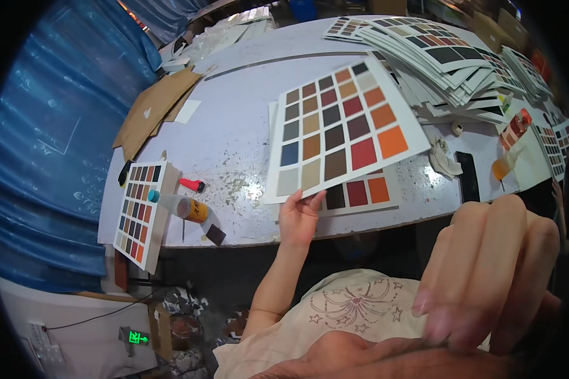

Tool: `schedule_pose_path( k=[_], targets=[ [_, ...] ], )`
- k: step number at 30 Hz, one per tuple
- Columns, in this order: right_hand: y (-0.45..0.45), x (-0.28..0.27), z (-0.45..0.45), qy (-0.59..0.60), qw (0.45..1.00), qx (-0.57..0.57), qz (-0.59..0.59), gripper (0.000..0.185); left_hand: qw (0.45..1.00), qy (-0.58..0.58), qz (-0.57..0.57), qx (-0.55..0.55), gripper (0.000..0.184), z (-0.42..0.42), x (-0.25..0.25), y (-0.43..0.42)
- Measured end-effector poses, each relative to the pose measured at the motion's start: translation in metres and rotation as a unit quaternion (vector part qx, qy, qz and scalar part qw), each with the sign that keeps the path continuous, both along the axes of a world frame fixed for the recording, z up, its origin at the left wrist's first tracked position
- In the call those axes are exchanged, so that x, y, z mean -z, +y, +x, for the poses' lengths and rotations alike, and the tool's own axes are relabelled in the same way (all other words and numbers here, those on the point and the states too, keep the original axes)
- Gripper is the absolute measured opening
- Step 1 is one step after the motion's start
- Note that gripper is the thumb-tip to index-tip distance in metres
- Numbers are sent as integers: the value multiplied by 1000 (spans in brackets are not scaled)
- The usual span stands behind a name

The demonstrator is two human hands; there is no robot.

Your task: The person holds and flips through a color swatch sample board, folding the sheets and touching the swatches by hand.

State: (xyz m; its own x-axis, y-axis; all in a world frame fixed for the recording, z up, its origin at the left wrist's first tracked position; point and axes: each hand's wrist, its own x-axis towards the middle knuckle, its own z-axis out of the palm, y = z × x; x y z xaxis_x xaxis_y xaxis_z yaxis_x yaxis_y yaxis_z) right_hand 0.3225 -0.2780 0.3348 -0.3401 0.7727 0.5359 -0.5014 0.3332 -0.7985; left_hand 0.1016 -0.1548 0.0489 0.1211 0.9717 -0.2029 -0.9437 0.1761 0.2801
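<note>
A white card with rows of coloured squares (333, 137) is tilted up above the table, its lower edge pinched in my left hand (300, 216). Beneath it a similar card (389, 196) lies on the table near the front edge, mostly covered. My right hand (487, 271) is raised close to the camera at the lower right, fingers curled; whether anything is inside them is hidden.
Piles of colour cards (436, 69) stand at the back right. A black phone (467, 177), a crumpled cloth (444, 158) and bottles are at the right. More cards (141, 215), a jar (193, 210) and brown cardboard (150, 114) lie left.
</note>
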Motion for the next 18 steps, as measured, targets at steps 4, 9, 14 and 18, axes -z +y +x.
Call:
schedule_pose_path(
  k=[4, 9, 14, 18],
  targets=[
    [9, 1, 2, -1, 999, -35, 14, 32, 996, -68, -19, 62, 35, 30, 29, -2],
    [32, 11, 9, 5, 992, -89, 91, 34, 988, -81, -72, 106, 33, 56, 33, -14],
    [-3, 8, -23, 93, 991, 83, -38, 33, 980, -102, -103, 139, 34, 63, 66, -17],
    [21, 15, -4, 40, 997, 16, 63, 29, 988, -19, -104, 109, 33, 60, 42, -25]
  ],
)
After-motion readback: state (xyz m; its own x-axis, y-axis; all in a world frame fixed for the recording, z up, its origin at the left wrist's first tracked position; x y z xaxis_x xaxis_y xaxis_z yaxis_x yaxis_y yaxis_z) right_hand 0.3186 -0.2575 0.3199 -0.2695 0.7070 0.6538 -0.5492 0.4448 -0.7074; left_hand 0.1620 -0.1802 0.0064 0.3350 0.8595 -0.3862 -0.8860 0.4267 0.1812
